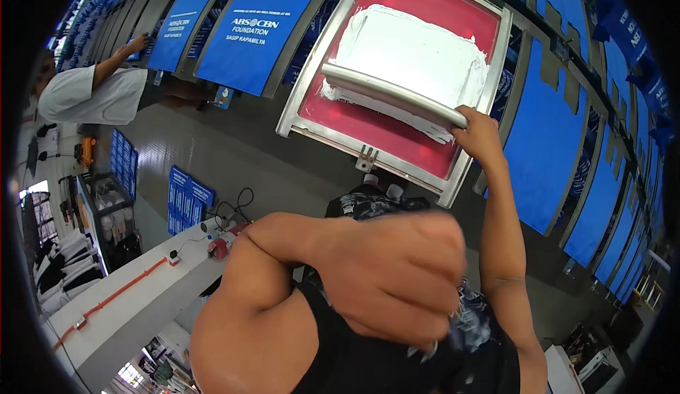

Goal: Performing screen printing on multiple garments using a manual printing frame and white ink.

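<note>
My right hand (480, 133) is closed round the right end of a metal squeegee (389, 91). The squeegee lies slantwise across a printing screen (315, 114) with a silver frame and red mesh. Thick white ink (411, 43) covers much of the mesh beyond the bar, and some shows on its near side. Close in front of my chest, my left hand (397, 273) is raised in a fist, its back toward me and slightly blurred. Its curled fingertips point down and away, so what they hold, if anything, is hidden.
Blue printed fabric pieces lie on boards left (258, 26) and right (542, 132) of the screen. Further left, a person in a white shirt (92, 93) reaches over the boards. Behind me runs a white ledge (120, 309) with an orange conduit; black cables hang nearby.
</note>
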### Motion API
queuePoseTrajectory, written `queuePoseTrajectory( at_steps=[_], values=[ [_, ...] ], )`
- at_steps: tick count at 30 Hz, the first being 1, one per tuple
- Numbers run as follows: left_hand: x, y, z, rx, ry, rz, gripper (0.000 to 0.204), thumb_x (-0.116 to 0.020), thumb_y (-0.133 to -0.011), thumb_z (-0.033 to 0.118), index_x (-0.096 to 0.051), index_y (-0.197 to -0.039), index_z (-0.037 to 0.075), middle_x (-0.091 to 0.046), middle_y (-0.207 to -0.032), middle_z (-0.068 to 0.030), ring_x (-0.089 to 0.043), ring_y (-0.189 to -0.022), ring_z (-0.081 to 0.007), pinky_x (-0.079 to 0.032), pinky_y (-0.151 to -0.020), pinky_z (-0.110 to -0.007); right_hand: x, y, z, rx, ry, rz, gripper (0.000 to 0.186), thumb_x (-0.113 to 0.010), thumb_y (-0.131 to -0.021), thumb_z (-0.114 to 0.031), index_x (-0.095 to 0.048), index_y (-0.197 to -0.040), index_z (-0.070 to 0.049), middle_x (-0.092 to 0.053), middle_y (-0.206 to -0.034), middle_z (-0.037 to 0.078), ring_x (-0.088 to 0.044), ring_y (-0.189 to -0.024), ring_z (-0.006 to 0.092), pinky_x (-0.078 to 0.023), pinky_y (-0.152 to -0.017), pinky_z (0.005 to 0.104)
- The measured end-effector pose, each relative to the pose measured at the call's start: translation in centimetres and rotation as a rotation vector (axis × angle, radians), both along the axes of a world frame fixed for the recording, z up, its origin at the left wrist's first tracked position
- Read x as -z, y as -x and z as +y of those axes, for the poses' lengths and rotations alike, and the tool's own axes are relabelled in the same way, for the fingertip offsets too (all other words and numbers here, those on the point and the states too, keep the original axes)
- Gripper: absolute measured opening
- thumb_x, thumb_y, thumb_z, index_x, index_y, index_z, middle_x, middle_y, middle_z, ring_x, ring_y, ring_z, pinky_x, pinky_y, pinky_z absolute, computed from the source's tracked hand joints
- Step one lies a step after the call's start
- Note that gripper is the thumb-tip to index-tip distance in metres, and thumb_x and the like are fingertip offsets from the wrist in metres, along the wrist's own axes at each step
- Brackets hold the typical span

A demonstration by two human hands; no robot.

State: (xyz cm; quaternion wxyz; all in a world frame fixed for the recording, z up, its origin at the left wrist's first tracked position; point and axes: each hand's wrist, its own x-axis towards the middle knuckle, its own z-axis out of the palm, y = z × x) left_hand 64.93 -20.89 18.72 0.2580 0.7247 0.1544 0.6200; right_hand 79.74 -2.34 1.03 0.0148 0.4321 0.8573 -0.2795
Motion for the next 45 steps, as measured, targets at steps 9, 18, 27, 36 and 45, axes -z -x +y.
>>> queuePoseTrajectory(
  at_steps=[9,18,27,36,45],
  values=[
    [-6.2,-4.4,0.3,-0.776,0.656,-0.826,0.022,-0.052,-0.085,0.009,-0.053,-0.072,-0.008,-0.056,-0.075,-0.0208,-0.054,-0.066,-0.0280,-0.045,-0.064,-0.037,0.6,-2.2,2.3,0.081,-0.086,-0.006,0.035,-0.061,-0.071,-0.009,-0.060,-0.105,-0.002,-0.064,-0.087,0.021,-0.063,-0.082,0.0340,-0.048,-0.073,0.0369],
    [-1.8,-2.5,0.2,0.748,0.056,-1.059,0.025,-0.046,-0.091,0.008,-0.053,-0.090,-0.015,-0.057,-0.070,-0.0209,-0.058,-0.059,-0.0339,-0.041,-0.049,-0.038,-1.1,0.8,-0.6,0.124,0.030,-0.055,0.039,-0.066,-0.072,-0.012,-0.060,-0.107,0.001,-0.061,-0.108,0.023,-0.058,-0.102,0.0365,-0.044,-0.087,0.0369],
    [0.9,1.7,1.2,0.939,0.011,-0.556,0.026,-0.056,-0.089,0.017,-0.060,-0.076,-0.004,-0.057,-0.070,-0.0121,-0.053,-0.058,-0.0286,-0.044,-0.052,-0.038,-0.5,0.2,-0.1,0.195,0.033,0.193,0.027,-0.066,-0.069,-0.003,-0.055,-0.093,-0.003,-0.062,-0.082,0.012,-0.058,-0.077,0.0235,-0.045,-0.072,0.0310],
    [20.3,23.5,5.0,-1.074,1.064,0.526,0.040,-0.048,-0.092,0.033,-0.059,-0.108,-0.001,-0.062,-0.102,-0.0198,-0.059,-0.095,-0.0293,-0.044,-0.085,-0.036,6.8,-3.7,0.5,0.421,0.041,0.398,0.043,-0.081,-0.061,-0.018,-0.065,-0.098,-0.005,-0.058,-0.105,0.013,-0.054,-0.100,0.0253,-0.044,-0.086,0.0336],
    [23.0,21.1,4.5,-0.974,1.282,0.280,0.048,-0.045,-0.096,0.032,-0.048,-0.125,-0.006,-0.057,-0.119,-0.0195,-0.054,-0.108,-0.0224,-0.040,-0.092,-0.031,4.0,-5.4,2.1,0.518,0.387,0.769,0.034,-0.082,-0.062,-0.016,-0.066,-0.086,0.000,-0.062,-0.094,0.004,-0.056,-0.094,0.0159,-0.044,-0.081,0.0290]
  ],
)
